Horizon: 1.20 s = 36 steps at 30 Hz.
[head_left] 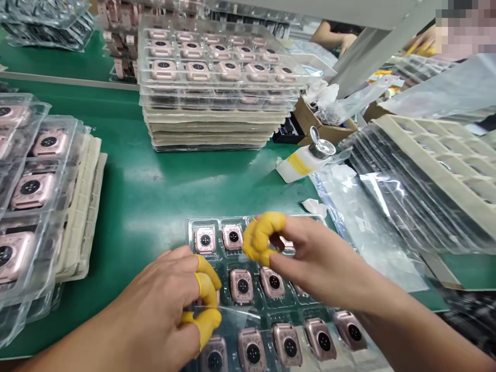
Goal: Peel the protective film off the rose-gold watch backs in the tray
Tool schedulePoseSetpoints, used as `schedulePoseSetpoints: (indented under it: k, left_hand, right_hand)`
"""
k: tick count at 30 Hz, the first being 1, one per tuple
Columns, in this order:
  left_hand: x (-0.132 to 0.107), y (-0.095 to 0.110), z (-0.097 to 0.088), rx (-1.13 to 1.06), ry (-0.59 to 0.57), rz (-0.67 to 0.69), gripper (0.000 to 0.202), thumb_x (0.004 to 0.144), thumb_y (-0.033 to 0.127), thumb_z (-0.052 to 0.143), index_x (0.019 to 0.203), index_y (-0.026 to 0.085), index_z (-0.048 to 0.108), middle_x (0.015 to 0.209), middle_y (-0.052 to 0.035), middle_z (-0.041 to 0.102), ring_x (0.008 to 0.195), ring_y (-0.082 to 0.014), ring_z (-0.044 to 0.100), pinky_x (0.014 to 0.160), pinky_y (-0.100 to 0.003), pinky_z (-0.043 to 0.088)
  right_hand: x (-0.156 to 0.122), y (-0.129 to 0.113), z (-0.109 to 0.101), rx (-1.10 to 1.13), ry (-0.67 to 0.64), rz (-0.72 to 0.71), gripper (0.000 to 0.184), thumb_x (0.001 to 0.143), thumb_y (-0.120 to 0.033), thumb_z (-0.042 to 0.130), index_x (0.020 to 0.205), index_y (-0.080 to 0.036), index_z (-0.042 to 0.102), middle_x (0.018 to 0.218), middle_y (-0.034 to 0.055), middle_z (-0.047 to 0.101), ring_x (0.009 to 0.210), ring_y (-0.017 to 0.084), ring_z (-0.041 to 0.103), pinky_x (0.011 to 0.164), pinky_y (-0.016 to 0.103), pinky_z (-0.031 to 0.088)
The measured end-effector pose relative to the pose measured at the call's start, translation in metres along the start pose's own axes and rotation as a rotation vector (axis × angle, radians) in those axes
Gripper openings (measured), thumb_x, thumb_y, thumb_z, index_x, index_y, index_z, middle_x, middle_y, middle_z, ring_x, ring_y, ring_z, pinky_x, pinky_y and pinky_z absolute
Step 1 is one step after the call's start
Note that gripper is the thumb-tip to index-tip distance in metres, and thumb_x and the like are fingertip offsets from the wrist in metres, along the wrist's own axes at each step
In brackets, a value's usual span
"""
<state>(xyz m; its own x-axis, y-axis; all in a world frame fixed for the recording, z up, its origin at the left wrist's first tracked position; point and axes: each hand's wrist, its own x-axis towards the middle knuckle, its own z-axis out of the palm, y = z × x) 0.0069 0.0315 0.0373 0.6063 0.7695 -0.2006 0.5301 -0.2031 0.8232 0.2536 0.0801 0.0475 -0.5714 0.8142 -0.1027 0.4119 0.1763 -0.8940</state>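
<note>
A clear plastic tray lies on the green table in front of me, with several rose-gold watch cases face down in its pockets. My left hand, yellow cots on its fingertips, is closed in a pinch on a thin clear film stretched over the tray's left side. My right hand, also in yellow finger cots, hovers over the tray's upper middle with thumb and fingers pinched together; what it holds is hidden.
A tall stack of filled trays stands at the back centre, another stack at the left. A white bottle lies near clear bags and beige grid trays on the right. Another person's hand shows far back.
</note>
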Motion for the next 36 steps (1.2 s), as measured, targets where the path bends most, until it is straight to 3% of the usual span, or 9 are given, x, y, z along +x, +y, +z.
schedulePoseSetpoints:
  k: [5, 11, 18, 22, 29, 33, 36]
  left_hand:
    - [0.020, 0.006, 0.016, 0.162, 0.113, 0.097, 0.016, 0.085, 0.013, 0.054, 0.078, 0.023, 0.065, 0.102, -0.0034, 0.076, 0.091, -0.0239, 0.064, 0.085, -0.041, 0.053]
    - [0.032, -0.003, 0.029, 0.280, 0.139, 0.109, 0.018, 0.084, 0.012, 0.053, 0.081, 0.023, 0.067, 0.115, -0.0069, 0.077, 0.094, -0.0271, 0.066, 0.097, -0.048, 0.053]
    - [0.032, -0.013, 0.027, 0.356, 0.062, 0.111, 0.020, 0.087, 0.015, 0.051, 0.089, 0.025, 0.069, 0.092, -0.0048, 0.075, 0.081, -0.0256, 0.064, 0.077, -0.043, 0.056]
    - [0.035, -0.016, 0.026, 0.358, 0.044, 0.155, 0.018, 0.088, 0.015, 0.052, 0.089, 0.024, 0.067, 0.093, -0.0046, 0.076, 0.077, -0.0233, 0.063, 0.072, -0.041, 0.055]
    - [0.042, -0.009, 0.024, 0.388, 0.118, 0.189, 0.020, 0.092, 0.018, 0.052, 0.082, 0.022, 0.068, 0.084, -0.0038, 0.075, 0.068, -0.0212, 0.061, 0.060, -0.036, 0.052]
    - [0.042, -0.016, 0.033, 0.384, 0.226, 0.230, 0.023, 0.094, 0.017, 0.051, 0.078, 0.022, 0.066, 0.078, -0.0018, 0.073, 0.065, -0.0203, 0.061, 0.058, -0.036, 0.053]
    - [0.038, -0.020, 0.035, 0.378, 0.225, 0.242, 0.022, 0.093, 0.016, 0.054, 0.075, 0.022, 0.064, 0.077, -0.0013, 0.072, 0.065, -0.0201, 0.061, 0.059, -0.036, 0.054]
  right_hand:
    - [0.038, 0.026, -0.018, -0.181, -0.163, 0.071, 0.020, 0.079, -0.002, 0.053, 0.077, -0.020, 0.058, 0.073, -0.0047, 0.063, 0.066, 0.011, 0.053, 0.062, 0.024, 0.040]
    - [0.049, 0.036, -0.023, -0.230, -0.242, 0.037, 0.025, 0.075, 0.003, 0.052, 0.076, -0.020, 0.059, 0.070, -0.0072, 0.063, 0.061, 0.009, 0.050, 0.056, 0.021, 0.036]
    - [0.050, 0.040, -0.026, -0.268, -0.222, -0.050, 0.027, 0.073, 0.006, 0.054, 0.076, -0.020, 0.061, 0.068, -0.0085, 0.061, 0.059, 0.008, 0.049, 0.056, 0.019, 0.035]
    - [0.050, 0.041, -0.026, -0.288, -0.222, -0.066, 0.027, 0.072, 0.006, 0.054, 0.077, -0.021, 0.061, 0.069, -0.0081, 0.062, 0.058, 0.008, 0.049, 0.056, 0.021, 0.034]
    - [0.048, 0.043, -0.025, -0.320, -0.223, -0.085, 0.026, 0.074, 0.004, 0.055, 0.080, -0.020, 0.063, 0.076, -0.0048, 0.068, 0.063, 0.011, 0.056, 0.058, 0.024, 0.035]
    - [0.047, 0.043, -0.024, -0.338, -0.241, -0.060, 0.022, 0.079, 0.001, 0.055, 0.083, -0.019, 0.065, 0.081, -0.0018, 0.071, 0.071, 0.014, 0.062, 0.060, 0.026, 0.036]
    - [0.047, 0.043, -0.024, -0.342, -0.240, -0.068, 0.020, 0.081, 0.000, 0.055, 0.083, -0.018, 0.064, 0.081, -0.0011, 0.070, 0.074, 0.015, 0.063, 0.062, 0.027, 0.038]
